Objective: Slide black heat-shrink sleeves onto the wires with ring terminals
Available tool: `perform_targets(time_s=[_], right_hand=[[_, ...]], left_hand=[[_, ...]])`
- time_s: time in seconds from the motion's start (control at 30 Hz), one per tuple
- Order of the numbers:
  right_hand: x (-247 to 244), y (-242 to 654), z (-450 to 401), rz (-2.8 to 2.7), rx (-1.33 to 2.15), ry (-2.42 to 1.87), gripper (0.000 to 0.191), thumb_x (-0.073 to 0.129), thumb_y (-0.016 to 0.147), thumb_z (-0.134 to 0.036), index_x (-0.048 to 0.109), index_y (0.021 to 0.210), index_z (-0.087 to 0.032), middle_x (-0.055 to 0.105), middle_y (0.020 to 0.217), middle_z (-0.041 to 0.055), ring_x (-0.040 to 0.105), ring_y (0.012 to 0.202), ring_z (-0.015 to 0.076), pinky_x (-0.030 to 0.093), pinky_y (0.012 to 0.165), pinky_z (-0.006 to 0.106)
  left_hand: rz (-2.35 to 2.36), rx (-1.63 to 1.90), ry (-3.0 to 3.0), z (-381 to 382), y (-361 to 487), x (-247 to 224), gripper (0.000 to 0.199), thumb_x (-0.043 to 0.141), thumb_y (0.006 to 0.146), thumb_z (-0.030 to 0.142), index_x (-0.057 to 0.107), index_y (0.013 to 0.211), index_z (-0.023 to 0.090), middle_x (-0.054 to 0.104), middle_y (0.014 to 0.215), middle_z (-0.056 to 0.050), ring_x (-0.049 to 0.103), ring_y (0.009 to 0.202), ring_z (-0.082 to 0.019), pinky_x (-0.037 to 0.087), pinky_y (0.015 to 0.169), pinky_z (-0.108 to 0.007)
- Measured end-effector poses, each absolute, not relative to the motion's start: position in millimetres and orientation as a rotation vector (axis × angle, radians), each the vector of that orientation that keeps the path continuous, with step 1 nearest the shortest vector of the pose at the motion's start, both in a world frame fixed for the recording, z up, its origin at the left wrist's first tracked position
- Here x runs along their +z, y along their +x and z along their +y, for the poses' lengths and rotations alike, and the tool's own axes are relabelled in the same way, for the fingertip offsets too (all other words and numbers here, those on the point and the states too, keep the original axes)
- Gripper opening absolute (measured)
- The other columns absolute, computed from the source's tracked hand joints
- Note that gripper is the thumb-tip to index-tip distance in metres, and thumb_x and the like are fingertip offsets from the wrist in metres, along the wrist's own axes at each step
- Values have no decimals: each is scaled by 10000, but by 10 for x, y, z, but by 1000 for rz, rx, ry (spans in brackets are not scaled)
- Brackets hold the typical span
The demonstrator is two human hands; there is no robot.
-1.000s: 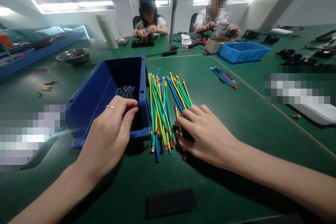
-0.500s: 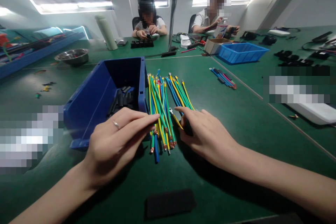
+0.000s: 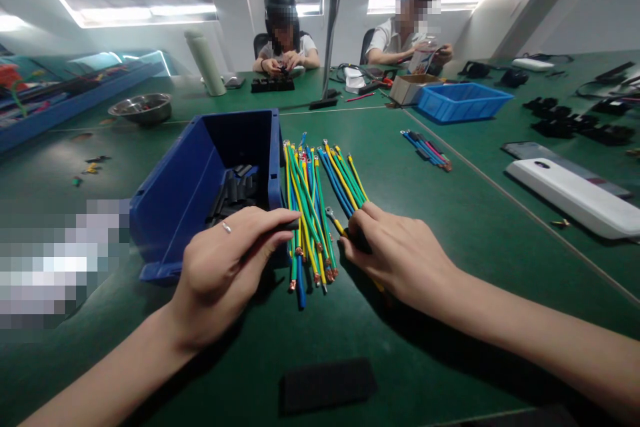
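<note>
left fingers (image 3: 273, 216) pinched on a black tube (image 3: 289, 225), right fingers (image 3: 361, 259) clamped on a yellow wire (image 3: 339, 225)

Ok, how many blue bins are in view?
3: the dark bin of black tubes, beside the left hand; the long bin at far left; the light bin, right of the cardboard box. Others could be hidden.

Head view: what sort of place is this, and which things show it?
Probably an electrical assembly workshop: ring-ended cables lie on a green worktable, beside a dark blue bin holding short black pieces.
</note>
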State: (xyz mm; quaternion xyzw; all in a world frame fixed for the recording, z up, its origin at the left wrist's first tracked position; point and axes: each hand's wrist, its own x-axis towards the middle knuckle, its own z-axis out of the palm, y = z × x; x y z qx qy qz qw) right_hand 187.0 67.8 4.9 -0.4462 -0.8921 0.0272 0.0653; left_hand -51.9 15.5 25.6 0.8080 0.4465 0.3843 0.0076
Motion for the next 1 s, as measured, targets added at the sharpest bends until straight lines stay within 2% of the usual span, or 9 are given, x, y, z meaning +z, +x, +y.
perform_targets(time_s=[0.2,0.37,0.5,0.57,0.67,0.77,1.0], right_hand=[[39,1880,650,-2592,267,-1394,186,491,958,-326,598,906,-182,664,838,37,598,684,190,289,564,315],[148,1905,776,-2347,692,-1465,180,543,920,-317,614,809,-194,662,723,10,580,613,153,356,551,288],[251,1916,825,-1964,1154,-1221,197,551,938,-381,554,862,-199,664,713,-8,614,565,125,403,457,240],[277,1891,795,-1783,1221,-1017,183,543,955,-384,516,914,-208,629,671,-40,602,511,108,433,436,225],[271,1860,740,-1746,1041,-829,127,529,978,-339,515,962,-213,575,656,-68,523,458,66,420,422,199],[233,1876,728,-1892,722,-764,45,540,974,-257,527,978,-215,546,675,-65,479,502,55,386,445,183],[221,1934,780,-2208,316,-636,42,536,959,-160,550,981,-193,607,766,-10,496,555,71,406,516,204]], left_hand=[[1402,1243,2497,164,-522,246,179,559,971,199,653,1123,193,718,920,19,670,753,-81,498,742,-164],[1402,1226,2519,159,-528,268,184,555,971,196,653,1127,190,725,934,13,675,760,-86,497,737,-164],[1392,1204,2546,164,-549,238,206,575,960,192,646,1153,199,721,955,12,671,784,-95,494,730,-177],[1384,1198,2560,170,-557,219,218,579,958,184,638,1168,197,710,949,13,658,784,-92,486,730,-177],[1371,1197,2573,175,-555,209,227,578,960,168,630,1179,187,684,919,18,631,776,-79,470,736,-170],[1352,1181,2580,170,-546,216,228,576,963,168,630,1184,175,665,894,18,613,775,-74,457,740,-167],[1317,1190,2605,167,-536,210,244,566,971,218,612,1209,187,686,902,6,635,764,-98,472,727,-197]])
